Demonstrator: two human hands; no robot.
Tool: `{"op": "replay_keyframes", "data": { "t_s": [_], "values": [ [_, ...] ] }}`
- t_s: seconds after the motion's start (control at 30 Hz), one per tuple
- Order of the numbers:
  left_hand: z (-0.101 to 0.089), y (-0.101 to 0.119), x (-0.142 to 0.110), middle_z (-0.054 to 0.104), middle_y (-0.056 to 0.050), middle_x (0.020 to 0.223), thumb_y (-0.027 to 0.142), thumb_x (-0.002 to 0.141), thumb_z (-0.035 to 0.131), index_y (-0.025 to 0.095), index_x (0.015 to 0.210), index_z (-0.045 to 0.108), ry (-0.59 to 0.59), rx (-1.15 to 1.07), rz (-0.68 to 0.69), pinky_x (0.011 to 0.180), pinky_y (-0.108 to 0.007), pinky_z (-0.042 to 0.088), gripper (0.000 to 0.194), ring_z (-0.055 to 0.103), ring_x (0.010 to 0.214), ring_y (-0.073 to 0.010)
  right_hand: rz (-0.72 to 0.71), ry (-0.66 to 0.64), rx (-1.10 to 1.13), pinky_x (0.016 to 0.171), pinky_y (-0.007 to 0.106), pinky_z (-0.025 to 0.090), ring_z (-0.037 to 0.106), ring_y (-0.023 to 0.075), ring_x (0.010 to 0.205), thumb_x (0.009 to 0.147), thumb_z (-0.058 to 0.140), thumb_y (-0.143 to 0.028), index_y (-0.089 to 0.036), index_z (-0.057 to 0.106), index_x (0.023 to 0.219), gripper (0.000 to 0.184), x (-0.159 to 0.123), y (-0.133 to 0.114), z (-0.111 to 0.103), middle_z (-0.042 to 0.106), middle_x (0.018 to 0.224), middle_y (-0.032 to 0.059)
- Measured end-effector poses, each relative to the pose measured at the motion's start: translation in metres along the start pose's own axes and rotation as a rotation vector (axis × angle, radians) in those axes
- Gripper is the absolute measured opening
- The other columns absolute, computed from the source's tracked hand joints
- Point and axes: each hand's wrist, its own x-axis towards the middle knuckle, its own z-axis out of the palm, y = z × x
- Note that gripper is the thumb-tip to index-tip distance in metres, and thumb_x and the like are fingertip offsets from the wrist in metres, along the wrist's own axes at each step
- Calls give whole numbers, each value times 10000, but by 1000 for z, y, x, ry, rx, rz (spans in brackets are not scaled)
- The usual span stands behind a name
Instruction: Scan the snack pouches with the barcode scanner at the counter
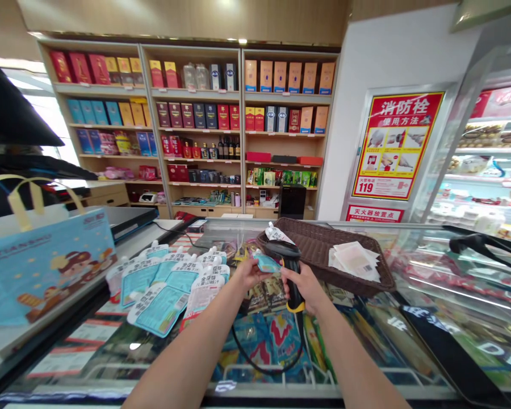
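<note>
A black and yellow barcode scanner (294, 284) is gripped in my right hand (303, 284), its head tilted over to the left. In my left hand (250, 272) is a blue drink pouch (267, 262), close under the scanner's head; the right fingertips are near its edge. To the left, several blue and white spouted pouches (162, 304) lie in an overlapping pile on the glass top. Just behind the scanner, a white spouted pouch (276, 234) rests at the left end of a brown woven basket (319, 250).
White packets (354, 258) lie in the basket's right half. A blue paper bag (51, 261) stands at the left. Packaged goods show under the freezer's glass top (145, 363). The scanner's cable (255, 366) loops toward me. Shelves of boxes (196, 116) line the back wall.
</note>
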Motion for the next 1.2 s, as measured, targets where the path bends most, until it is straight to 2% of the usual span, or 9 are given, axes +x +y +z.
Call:
{"op": "replay_keyframes", "data": {
  "t_s": [0.17,0.3,0.4,0.5,0.6,0.8,1.2],
  "values": [
    [-2,-8,0,683,-58,814,169,844,556,170,1078,543,85,36,38,698,-433,575,235,683,702,-213,43,-10,-59,346,207,423,451,75,350,579,783,-452,-176,521,880,486,1,3,0,533,489,-73],
    [2,-10,-3,673,-35,768,96,766,618,185,1040,562,145,93,169,645,-401,580,293,683,676,-209,55,-12,-61,358,211,432,468,82,370,583,784,-443,-185,509,876,478,-1,4,0,532,500,-74],
    [-3,5,-9,653,-22,691,84,745,606,168,913,595,160,142,363,644,-373,577,188,681,674,-204,44,-9,-40,358,204,426,480,82,393,586,787,-439,-190,494,864,474,-3,3,-1,537,533,-72],
    [-10,25,-15,650,-15,673,141,752,612,158,809,600,89,117,638,687,-342,569,61,679,712,-192,32,-65,-42,374,199,430,477,75,405,614,773,-442,-191,485,842,445,-6,3,-1,537,539,-71],
    [-15,37,-19,670,-11,720,217,745,654,161,803,610,37,85,803,750,-325,554,92,674,783,-181,33,-138,-103,383,204,430,471,73,398,616,766,-441,-194,464,783,424,-8,5,2,537,517,-69],
    [-21,41,-15,705,-31,865,321,724,702,165,874,629,75,35,890,805,-320,526,228,668,883,-187,-8,-90,-186,386,215,430,472,81,388,641,740,-430,-199,462,800,394,-9,11,7,532,501,-77],
    [-22,41,-11,704,-27,838,280,752,657,170,883,643,61,37,916,789,-325,534,171,670,819,-181,54,-91,-265,387,237,437,475,97,383,625,729,-399,-205,485,821,368,-3,16,5,527,484,-76]
  ]
}}
